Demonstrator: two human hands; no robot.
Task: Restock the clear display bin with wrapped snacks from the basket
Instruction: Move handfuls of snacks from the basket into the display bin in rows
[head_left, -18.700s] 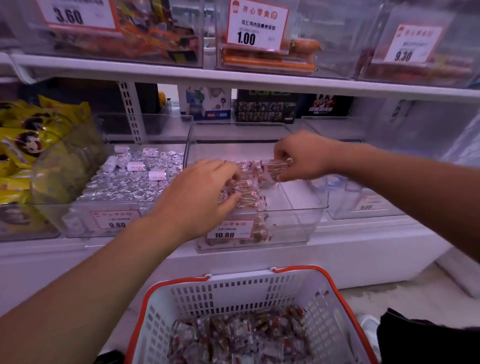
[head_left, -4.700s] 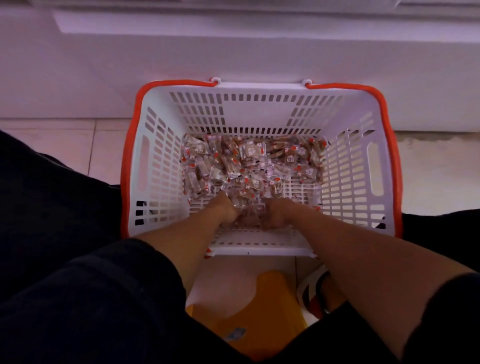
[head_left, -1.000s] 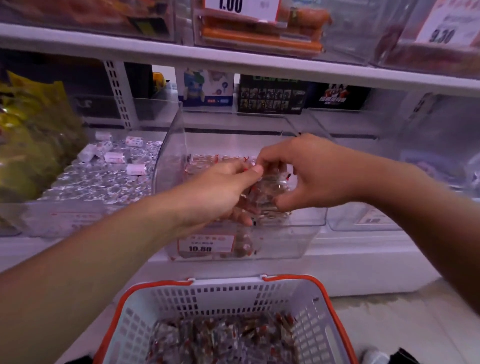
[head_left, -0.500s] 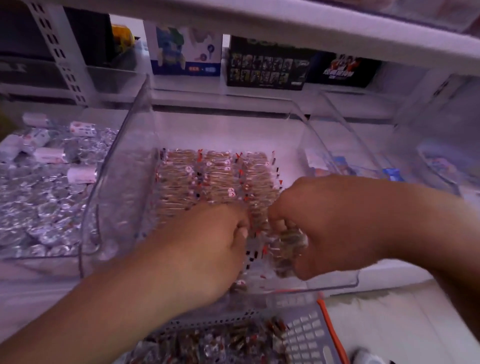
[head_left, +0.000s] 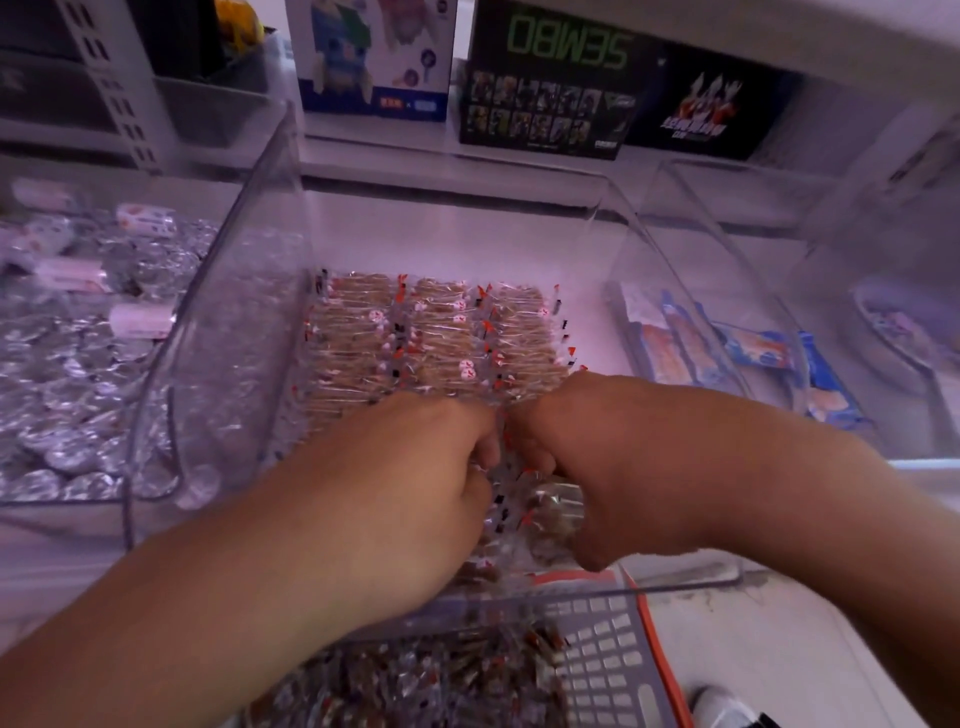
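Both hands low inside the clear display bin (head_left: 244, 291), near its front wall. Left hand (head_left: 395, 499) curled, fingers hidden, grip impossible to tell; right hand (head_left: 597, 467) clutching a bundle of wrapped snacks (head_left: 545, 512). Neat rows (head_left: 436, 338) just behind (easily knocked askew by knuckles). Possible spill over the front edge into the basket (head_left: 623, 660) below. Free floor toward the back wall and right side.
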